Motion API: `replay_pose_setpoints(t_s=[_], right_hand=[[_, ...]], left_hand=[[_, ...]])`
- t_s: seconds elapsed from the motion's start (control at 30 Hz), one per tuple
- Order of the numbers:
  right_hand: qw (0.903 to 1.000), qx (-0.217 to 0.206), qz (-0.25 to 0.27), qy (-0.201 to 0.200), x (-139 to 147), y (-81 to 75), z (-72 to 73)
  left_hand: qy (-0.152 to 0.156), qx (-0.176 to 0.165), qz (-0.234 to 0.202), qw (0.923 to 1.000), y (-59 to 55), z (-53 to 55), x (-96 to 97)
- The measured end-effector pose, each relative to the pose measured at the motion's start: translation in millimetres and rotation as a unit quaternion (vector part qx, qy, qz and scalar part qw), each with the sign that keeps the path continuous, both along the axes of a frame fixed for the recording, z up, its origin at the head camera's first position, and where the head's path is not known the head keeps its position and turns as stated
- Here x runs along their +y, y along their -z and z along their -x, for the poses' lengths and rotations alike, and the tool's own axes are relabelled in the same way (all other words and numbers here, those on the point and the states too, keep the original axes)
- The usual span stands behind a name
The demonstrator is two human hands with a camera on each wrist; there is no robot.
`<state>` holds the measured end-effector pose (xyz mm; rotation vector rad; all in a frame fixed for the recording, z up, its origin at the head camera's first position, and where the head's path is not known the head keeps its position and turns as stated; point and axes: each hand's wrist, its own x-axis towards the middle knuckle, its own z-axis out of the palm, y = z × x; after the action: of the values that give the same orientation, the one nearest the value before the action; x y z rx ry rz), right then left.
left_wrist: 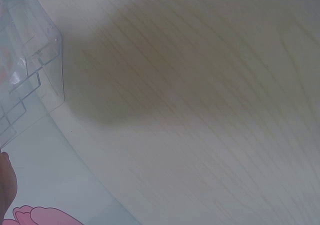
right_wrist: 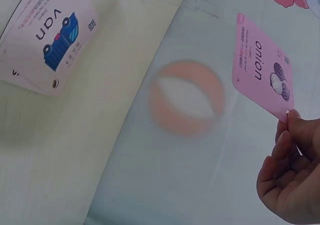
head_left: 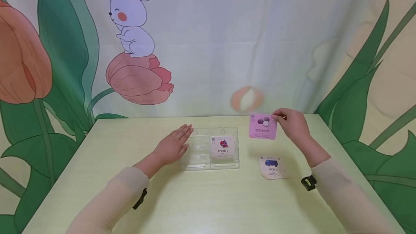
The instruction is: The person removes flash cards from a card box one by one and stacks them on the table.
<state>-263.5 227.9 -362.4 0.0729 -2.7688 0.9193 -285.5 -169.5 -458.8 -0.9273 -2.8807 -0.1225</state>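
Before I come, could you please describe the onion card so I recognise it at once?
Find the table, then the right hand above its right side. The onion card, pinched there by a corner, is pink; the train card and van card are whitish.

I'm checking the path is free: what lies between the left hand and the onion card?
In the head view, the clear rack lies between the left hand and the onion card, with the train card in its right column.
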Motion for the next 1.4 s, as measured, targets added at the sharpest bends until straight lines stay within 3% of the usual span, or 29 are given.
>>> replay_pose_setpoints(t_s=[0.37, 0.63, 1.4], right_hand=[[0.9998, -0.015, 0.007, -0.014, 21, 10.7, -1.8], [0.9981, -0.057, 0.015, -0.014, 31, 20.3, 0.4], [0.9841, -0.167, 0.059, 0.014, 57, 81.2, 4.9]], left_hand=[[0.0, -0.005, -0.008, 1.0, 5.1, 0.5, -0.5], [0.006, 0.005, -0.009, 0.9999, 3.1, 2.4, -0.6], [0.0, -0.001, -0.012, 0.9999, 5.9, 3.5, -0.4]])
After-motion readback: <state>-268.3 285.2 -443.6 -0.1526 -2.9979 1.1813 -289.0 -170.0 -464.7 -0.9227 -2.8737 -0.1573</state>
